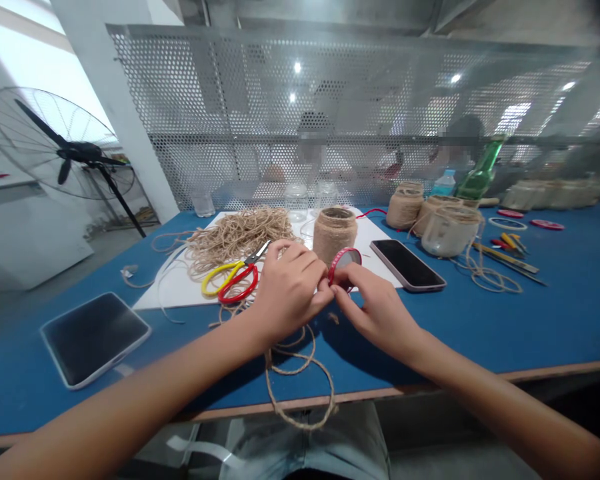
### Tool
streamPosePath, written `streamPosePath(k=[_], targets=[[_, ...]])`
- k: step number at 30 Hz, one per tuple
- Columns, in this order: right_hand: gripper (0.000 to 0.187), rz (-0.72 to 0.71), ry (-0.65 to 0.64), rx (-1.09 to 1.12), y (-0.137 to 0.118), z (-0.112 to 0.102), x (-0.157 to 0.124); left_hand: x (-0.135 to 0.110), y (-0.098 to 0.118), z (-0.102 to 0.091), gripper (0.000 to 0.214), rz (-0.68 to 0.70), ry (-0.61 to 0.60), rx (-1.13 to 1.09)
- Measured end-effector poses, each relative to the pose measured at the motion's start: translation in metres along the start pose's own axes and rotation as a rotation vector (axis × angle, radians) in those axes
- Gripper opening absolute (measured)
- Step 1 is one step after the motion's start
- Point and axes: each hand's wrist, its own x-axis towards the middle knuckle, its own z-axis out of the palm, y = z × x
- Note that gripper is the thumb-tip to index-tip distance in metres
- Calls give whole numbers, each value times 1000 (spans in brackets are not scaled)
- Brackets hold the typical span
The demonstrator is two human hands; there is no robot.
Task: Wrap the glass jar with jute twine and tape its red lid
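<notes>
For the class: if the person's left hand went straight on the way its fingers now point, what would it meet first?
The left hand would probably meet the red-rimmed round lid first: its fingertips seem already at the lid's lower edge, though depth is unclear here.

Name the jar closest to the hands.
The twine-wrapped jar standing on the white board, just beyond the left hand and right hand; the other wrapped jars stand farther right, off the board.
</notes>
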Motion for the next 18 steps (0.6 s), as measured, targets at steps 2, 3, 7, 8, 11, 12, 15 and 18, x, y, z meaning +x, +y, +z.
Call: streamPosePath(k=[2, 3, 7, 8, 11, 12, 15, 18], targets=[[6, 7, 2, 21, -1, -1, 0, 0, -1, -1, 18, 0, 1, -19], [6, 13, 4, 27, -1, -1, 0, 0, -1, -1, 18, -1, -1, -26], [5, 25, 16, 31, 0, -2, 1, 0, -1, -3, 18, 9, -18, -24], [5, 25, 20, 23, 0, -2, 0, 0, -1, -3, 19, 11, -19, -19], [5, 18, 24, -11, 1, -1, 0, 0, -1, -3, 20, 13, -26, -13], [5, 14, 24, -21, 1, -1, 0, 0, -1, -3, 21, 12, -32, -13], [6, 0, 25, -47, 1, -1, 0, 0, -1, -3, 21, 20, -49, -11], [7, -4, 13, -63, 1, -1, 0, 0, -1, -3, 21, 43, -62, -1]])
